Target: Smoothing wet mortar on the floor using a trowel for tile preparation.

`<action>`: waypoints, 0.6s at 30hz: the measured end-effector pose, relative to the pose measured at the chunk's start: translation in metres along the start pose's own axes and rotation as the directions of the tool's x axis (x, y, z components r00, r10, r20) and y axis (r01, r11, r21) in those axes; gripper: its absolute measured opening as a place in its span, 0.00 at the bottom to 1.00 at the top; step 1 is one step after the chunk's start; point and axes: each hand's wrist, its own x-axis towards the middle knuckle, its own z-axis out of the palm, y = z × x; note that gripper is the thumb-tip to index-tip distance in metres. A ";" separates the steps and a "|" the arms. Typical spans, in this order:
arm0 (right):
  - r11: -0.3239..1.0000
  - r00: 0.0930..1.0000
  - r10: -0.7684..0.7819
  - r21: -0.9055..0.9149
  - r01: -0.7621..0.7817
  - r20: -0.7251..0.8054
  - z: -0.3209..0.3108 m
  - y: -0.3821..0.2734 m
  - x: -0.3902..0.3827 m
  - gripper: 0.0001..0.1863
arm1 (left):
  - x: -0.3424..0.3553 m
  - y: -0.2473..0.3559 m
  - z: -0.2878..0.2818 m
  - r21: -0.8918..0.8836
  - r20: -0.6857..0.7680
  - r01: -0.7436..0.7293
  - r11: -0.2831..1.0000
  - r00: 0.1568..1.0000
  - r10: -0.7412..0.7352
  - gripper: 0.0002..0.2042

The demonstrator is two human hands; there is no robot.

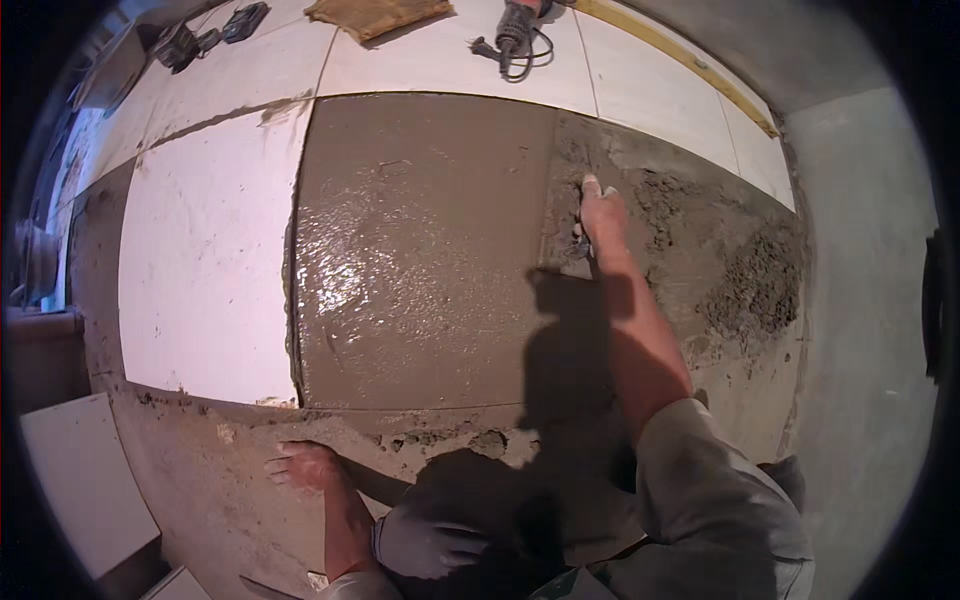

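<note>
My right hand [604,215] is closed around the handle of a flat trowel [561,245], reaching far forward. The blade rests at the right edge of a smooth, wet grey mortar bed [420,220]; my fist hides part of the handle. Beyond the blade, to the right, the mortar is rough, with a crumbly heap [755,285] near the wall. My left hand [305,466] is planted on the dusty floor below the bed, its fingers spread and nothing in it. A large white tile [212,260] borders the bed on the left.
Laid white tiles [660,100] run along the far side. On them lie a corded power tool [517,30], a brown board [380,14], dark battery-like items [177,46] and a yellow level-like bar [690,62]. A grey wall [865,260] rises at right; a loose tile [88,480] stands lower left.
</note>
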 end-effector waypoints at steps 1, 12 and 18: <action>0.999 0.999 -0.041 -0.037 0.040 -0.024 0.011 -0.006 -0.008 0.32 | -0.006 0.001 -0.004 0.004 0.006 0.006 1.000 1.000 -0.006 0.34; 0.924 0.921 -0.199 -0.248 0.290 0.336 0.115 -0.076 -0.091 0.31 | -0.018 0.016 -0.038 0.010 0.172 0.044 0.999 0.984 -0.045 0.34; 0.821 0.807 -0.377 -0.240 0.519 0.455 0.117 -0.069 -0.108 0.34 | -0.026 0.020 -0.043 -0.068 0.180 0.046 0.997 0.983 -0.033 0.34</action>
